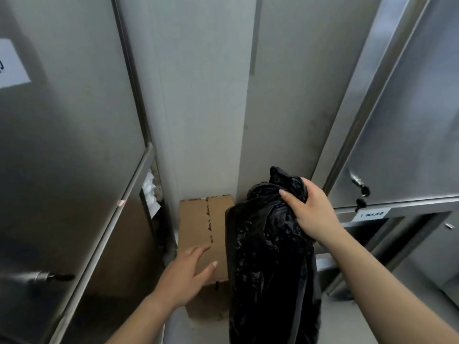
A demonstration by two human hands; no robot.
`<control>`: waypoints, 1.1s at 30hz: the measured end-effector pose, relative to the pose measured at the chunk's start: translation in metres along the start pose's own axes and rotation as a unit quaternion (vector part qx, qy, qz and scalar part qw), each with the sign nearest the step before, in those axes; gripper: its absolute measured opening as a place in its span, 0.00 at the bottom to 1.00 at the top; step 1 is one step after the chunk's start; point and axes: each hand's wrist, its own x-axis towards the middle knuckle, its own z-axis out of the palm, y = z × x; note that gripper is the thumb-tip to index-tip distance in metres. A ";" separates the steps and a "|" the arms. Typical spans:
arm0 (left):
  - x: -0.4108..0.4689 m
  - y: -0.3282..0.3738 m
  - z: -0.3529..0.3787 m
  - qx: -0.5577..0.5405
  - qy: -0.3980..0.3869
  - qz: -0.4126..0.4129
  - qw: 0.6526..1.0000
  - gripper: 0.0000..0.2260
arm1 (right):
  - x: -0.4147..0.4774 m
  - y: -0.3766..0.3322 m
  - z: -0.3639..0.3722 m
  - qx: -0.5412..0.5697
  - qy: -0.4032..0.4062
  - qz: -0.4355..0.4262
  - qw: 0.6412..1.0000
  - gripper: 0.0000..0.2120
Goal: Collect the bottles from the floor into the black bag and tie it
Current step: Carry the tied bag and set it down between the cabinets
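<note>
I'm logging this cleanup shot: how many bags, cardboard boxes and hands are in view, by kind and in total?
Black bag: 1, its bunched top gripped by the right hand
Cardboard box: 1, beside the bag
Hands: 2, the right hand and the left hand, which is open over the box
Total: 4

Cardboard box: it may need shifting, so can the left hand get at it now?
Probably yes: the left hand is open over the cardboard box, nothing between; the black bag hangs beside it.
</note>
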 end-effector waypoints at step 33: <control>0.032 -0.001 0.009 -0.441 0.199 -0.087 0.871 0.03 | 0.053 -0.010 -0.013 -0.012 0.074 -0.031 0.997 0.05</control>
